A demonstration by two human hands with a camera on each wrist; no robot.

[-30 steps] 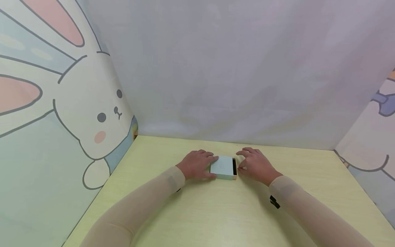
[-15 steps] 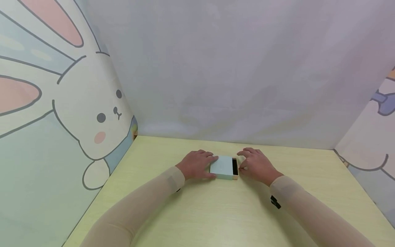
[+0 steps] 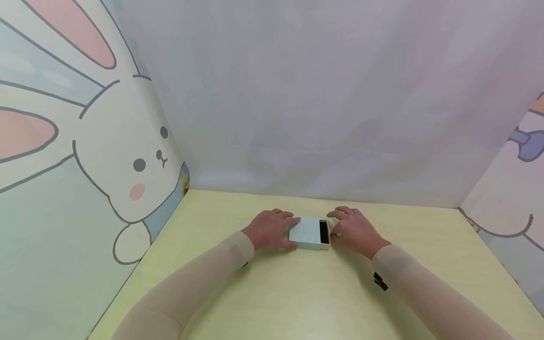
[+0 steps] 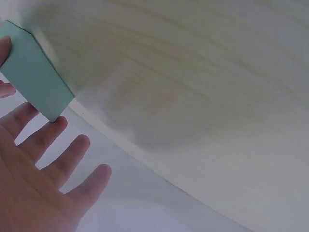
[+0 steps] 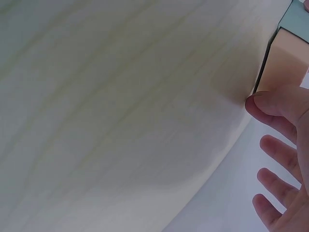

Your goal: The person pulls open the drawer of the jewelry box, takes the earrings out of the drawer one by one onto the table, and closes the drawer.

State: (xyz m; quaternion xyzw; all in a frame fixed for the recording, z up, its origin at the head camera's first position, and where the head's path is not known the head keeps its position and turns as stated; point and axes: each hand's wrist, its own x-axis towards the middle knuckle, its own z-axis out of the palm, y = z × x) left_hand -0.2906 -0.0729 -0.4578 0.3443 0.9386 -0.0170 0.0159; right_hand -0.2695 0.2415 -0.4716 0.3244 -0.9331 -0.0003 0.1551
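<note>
A pale mint-green drawer box lies flat on the table, its sleeve to the left. From the sleeve's right side juts the inner drawer, peach-orange outside and black inside. My left hand holds the sleeve between thumb and fingers; in the left wrist view the green sleeve lies between them, other fingers spread. With thumb and index finger together, my right hand pinches at the drawer's outer end, its other fingers apart from the box. The right wrist view shows the peach drawer side; whatever the fingertips pinch is hidden.
The light wood table extends around the box. A pale curtain stands behind its far edge. Rabbit-printed cloth flanks the left side, and another printed cloth the right.
The drawer has slid a little further right out of the sleeve, with my right hand moving along with it. My left hand stays on the sleeve. The head view has tilted slightly.
</note>
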